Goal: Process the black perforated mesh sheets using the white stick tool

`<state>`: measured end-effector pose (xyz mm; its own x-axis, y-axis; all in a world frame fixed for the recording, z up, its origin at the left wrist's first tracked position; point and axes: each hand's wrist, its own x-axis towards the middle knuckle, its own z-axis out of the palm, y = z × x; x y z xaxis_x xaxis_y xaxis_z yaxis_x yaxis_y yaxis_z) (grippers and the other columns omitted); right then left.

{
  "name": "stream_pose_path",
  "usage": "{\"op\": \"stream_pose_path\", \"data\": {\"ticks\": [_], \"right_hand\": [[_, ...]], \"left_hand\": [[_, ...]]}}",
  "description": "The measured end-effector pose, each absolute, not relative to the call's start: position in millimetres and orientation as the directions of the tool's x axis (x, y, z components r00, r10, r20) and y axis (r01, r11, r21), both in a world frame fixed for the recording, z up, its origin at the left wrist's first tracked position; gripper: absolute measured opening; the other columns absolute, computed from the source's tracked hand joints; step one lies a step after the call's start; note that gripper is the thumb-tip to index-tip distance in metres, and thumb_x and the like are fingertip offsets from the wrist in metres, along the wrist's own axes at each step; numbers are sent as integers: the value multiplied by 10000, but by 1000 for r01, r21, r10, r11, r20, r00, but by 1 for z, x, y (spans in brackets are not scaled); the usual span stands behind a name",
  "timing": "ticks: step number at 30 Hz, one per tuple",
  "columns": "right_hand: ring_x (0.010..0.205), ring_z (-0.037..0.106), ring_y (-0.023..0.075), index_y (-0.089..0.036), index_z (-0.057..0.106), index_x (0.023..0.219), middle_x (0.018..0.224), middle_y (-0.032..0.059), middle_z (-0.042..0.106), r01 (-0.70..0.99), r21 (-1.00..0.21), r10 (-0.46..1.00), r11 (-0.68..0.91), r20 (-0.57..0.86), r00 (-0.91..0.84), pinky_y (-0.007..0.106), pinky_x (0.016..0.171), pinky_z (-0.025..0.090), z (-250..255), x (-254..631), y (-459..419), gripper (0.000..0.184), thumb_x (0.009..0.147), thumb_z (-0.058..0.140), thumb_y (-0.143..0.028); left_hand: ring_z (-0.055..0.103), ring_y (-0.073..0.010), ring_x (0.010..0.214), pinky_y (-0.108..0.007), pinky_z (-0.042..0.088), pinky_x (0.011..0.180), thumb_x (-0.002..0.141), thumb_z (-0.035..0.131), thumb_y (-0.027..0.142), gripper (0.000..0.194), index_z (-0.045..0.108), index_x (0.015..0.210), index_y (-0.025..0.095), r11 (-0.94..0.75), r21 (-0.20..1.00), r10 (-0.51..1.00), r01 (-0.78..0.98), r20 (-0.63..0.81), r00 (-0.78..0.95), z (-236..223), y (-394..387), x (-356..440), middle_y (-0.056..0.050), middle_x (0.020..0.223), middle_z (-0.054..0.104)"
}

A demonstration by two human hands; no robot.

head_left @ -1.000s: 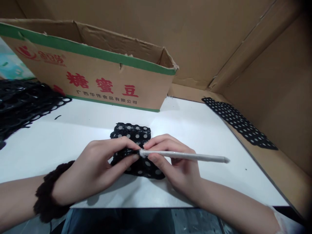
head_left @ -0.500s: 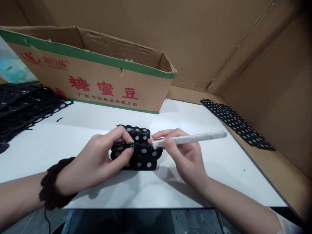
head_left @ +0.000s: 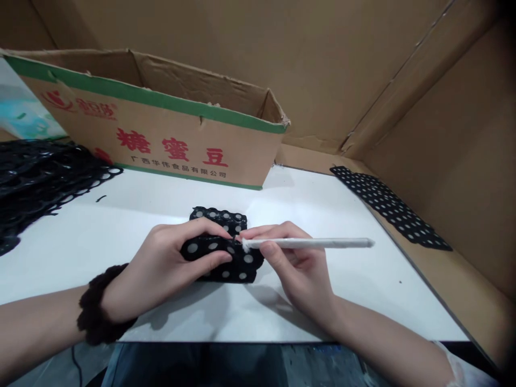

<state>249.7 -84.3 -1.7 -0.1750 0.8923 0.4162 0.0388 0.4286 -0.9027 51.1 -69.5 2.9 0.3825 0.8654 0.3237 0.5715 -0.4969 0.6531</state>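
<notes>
A black sheet with rows of pale round dots (head_left: 226, 275) lies near the front of the white table, its middle raised in a fold. My left hand (head_left: 173, 258) pinches that fold from the left between thumb and fingers. A dark fluffy band (head_left: 105, 306) circles the left wrist. My right hand (head_left: 298, 269) is closed round a slim white pen-like stick (head_left: 322, 243), which lies nearly level. The stick's frayed left tip meets the fold close to my left fingertips. The right fingertips are also at the sheet, and exactly what they touch there is hidden.
An open cardboard box (head_left: 173, 134) with green edging and red print stands behind the hands. Stacked black perforated sheets (head_left: 44, 188) lie at the left. Another dotted black strip (head_left: 391, 207) rests along the right edge by the cardboard wall (head_left: 451, 140). A small black scrap (head_left: 101, 198) lies nearby.
Both hands have come closer together over the fold. The left fingertips slid right along it. The white stick moved slightly left and tipped closer to level. The view has shifted slightly.
</notes>
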Motion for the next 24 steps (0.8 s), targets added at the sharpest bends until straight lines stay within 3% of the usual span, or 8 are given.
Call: {"op": "stream_pose_path", "data": {"ticks": [12,24], "right_hand": [[946,663,190,-220,676,925,979,52,707,58,-839,826,542,518,-223,362,829,557,-7,250,-85,150,856,571,-138],[939,669,189,-242,688,953,965,40,723,87,-762,763,642,623,-174,365,818,570,-12,244,-89,207,838,586,-104]], "left_hand": [[675,-114,737,-170,538,714,795,649,307,136,692,921,280,-454,752,885,477,319,339,1,-72,52,64,870,727],[680,-114,703,-165,538,668,798,643,301,111,679,897,268,-501,697,865,513,383,324,2,-82,53,65,840,729]]}}
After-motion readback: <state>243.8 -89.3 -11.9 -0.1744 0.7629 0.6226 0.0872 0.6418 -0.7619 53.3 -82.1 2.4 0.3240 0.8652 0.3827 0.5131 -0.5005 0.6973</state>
